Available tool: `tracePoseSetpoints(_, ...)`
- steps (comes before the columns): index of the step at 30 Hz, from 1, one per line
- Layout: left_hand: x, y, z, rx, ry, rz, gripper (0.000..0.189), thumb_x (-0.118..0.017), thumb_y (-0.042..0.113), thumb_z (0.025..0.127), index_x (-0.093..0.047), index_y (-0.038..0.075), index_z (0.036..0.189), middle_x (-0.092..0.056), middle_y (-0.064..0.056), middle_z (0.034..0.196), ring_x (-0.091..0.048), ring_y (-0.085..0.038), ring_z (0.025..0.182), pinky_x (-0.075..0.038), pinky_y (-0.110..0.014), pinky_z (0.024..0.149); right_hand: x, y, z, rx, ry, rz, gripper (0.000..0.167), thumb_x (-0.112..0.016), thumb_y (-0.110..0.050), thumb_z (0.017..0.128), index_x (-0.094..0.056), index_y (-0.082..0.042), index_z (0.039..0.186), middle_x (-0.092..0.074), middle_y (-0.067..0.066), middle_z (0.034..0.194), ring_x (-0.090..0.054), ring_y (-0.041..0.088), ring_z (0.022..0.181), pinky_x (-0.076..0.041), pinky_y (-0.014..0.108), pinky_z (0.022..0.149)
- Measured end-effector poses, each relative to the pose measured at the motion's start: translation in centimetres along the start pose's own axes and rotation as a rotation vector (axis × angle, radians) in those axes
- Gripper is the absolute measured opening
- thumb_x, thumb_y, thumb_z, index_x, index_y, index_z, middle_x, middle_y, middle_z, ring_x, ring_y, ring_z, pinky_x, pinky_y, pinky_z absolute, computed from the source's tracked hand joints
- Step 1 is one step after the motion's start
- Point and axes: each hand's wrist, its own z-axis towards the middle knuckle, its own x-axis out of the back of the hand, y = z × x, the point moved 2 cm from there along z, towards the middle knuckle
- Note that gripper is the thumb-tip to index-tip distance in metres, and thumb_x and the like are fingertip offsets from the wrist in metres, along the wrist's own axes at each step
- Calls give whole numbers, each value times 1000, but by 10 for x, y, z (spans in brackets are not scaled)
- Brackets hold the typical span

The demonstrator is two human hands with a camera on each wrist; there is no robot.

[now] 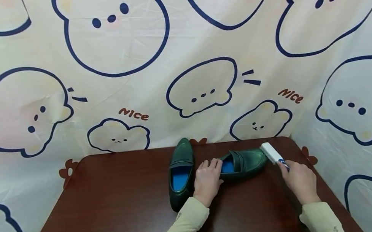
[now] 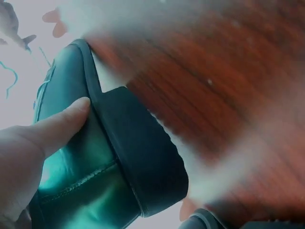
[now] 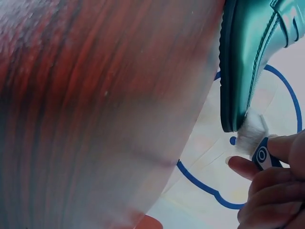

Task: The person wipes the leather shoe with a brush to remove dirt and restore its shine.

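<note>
My left hand (image 1: 207, 178) grips the heel end of a green loafer (image 1: 248, 162) with a blue insole; its toe points right. In the left wrist view the thumb (image 2: 71, 117) presses along the shoe's side, just above the dark heel (image 2: 143, 152). My right hand (image 1: 300, 179) holds a white-and-blue brush (image 1: 271, 152) by its handle. Pale bristles (image 3: 252, 131) meet the loafer's toe in the right wrist view. A second green loafer (image 1: 180, 153) stands left of my left hand, toe toward the back.
Both shoes are at the back of a dark brown wooden table (image 1: 113, 201) with rounded corners. Behind it and at the sides hangs a pale cloth (image 1: 155, 89) printed with blue-outlined cartoon heads.
</note>
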Motion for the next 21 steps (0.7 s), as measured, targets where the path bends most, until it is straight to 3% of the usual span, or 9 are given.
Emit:
tracePoseSetpoints(2, -2, -3, 1, 21, -30, -22, 67, -84, 58, 81, -63, 20, 132, -67, 5, 127, -66, -19, 112, -57, -28, 95, 1, -1, 2, 7, -12, -9, 42, -66, -30, 102, -70, 11, 113, -71, 25, 80, -53, 23, 53, -43, 40, 47)
tracePoseSetpoints(5, -5, -8, 2, 97, -91, -99, 77, -82, 60, 81, -60, 21, 143, -65, 5, 136, -62, -23, 122, -61, -31, 82, 1, 0, 2, -3, -37, -8, 43, -65, -31, 102, -70, 10, 113, -71, 25, 82, -55, 23, 55, -45, 41, 49)
tracePoseSetpoints(9, -8, -11, -2, 254, -115, -313, 87, -82, 60, 81, -49, 26, 154, -56, 0, 148, -56, -30, 129, -60, -35, 64, 4, 1, 1, -21, -66, 13, 43, -64, -34, 103, -72, 8, 113, -72, 19, 78, -55, 23, 56, -43, 38, 50)
tracePoseSetpoints(10, -9, -11, -3, 294, -103, -391, 89, -81, 59, 83, -45, 24, 156, -52, -2, 152, -55, -32, 130, -60, -39, 66, 4, 1, 1, -23, -73, 18, 44, -64, -35, 103, -72, 7, 113, -72, 18, 78, -55, 22, 57, -42, 38, 50)
tracePoseSetpoints(12, -8, -10, -5, 365, -66, -564, 90, -79, 55, 88, -38, 18, 160, -46, -9, 157, -51, -38, 135, -61, -46, 83, 5, 0, 2, -23, -91, 36, 44, -63, -37, 103, -73, 5, 115, -72, 16, 80, -56, 22, 60, -43, 38, 51)
tracePoseSetpoints(16, -5, -7, -5, 500, -38, -939, 86, -66, 47, 101, -23, 6, 164, -35, -21, 162, -39, -47, 146, -42, -63, 112, 5, -2, 3, -32, -137, 60, 48, -60, -42, 104, -72, 3, 120, -74, 18, 88, -60, 23, 66, -46, 41, 54)
tracePoseSetpoints(18, -5, -6, -6, 557, -58, -1052, 85, -63, 43, 103, -19, 4, 164, -34, -24, 162, -37, -48, 146, -37, -64, 114, 4, -2, 1, -36, -158, 70, 50, -59, -43, 105, -72, 2, 122, -75, 20, 94, -63, 24, 70, -49, 43, 57)
tracePoseSetpoints(21, -6, -6, -5, 651, -85, -1164, 76, -61, 38, 105, -22, 7, 162, -39, -19, 160, -44, -44, 141, -43, -62, 109, 4, -2, 1, -41, -167, 86, 51, -58, -45, 105, -72, 1, 121, -75, 21, 98, -65, 26, 73, -50, 44, 59)
